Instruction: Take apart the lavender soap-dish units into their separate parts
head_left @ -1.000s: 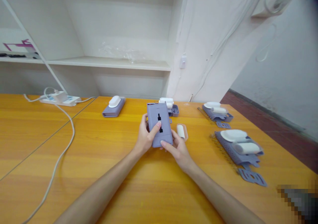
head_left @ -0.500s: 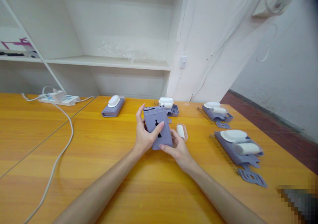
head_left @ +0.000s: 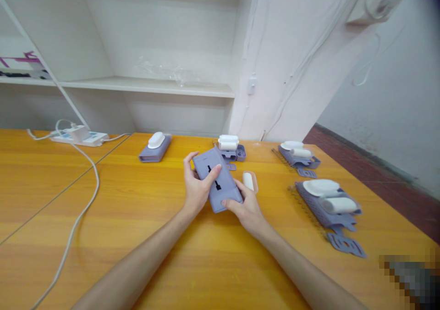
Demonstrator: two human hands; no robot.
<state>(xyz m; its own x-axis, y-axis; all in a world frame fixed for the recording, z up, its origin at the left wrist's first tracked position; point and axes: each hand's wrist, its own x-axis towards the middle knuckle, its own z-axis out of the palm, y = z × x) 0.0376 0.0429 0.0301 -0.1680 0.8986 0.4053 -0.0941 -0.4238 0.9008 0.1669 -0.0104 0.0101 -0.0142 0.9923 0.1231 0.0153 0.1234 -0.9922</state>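
A flat purple plastic case (head_left: 225, 177) with a black-looking cutout on its face is held tilted above the table by both hands. My left hand (head_left: 197, 186) grips its left side, with the thumb lying on the face by the cutout. At the lower right corner, my right hand (head_left: 248, 207) holds it with the thumb on the near end. The fingers behind the case are hidden. Just beyond my right hand lies a white roll (head_left: 248, 180) in a clear pinkish cover. Farther back are purple parts (head_left: 239, 153) with white pieces (head_left: 228, 141) on them.
To the right sit two sets of purple parts (head_left: 314, 209) with white ovals and rolls. A purple box (head_left: 156, 153) with a white oval piece stands at back left. A power strip (head_left: 94, 139) and white cable (head_left: 82, 213) lie on the left, below a shelf (head_left: 147, 85).
The case has turned in my hands: its upper end has tipped left, and the far edge, with its gap, no longer shows. Both hands keep hold of it.
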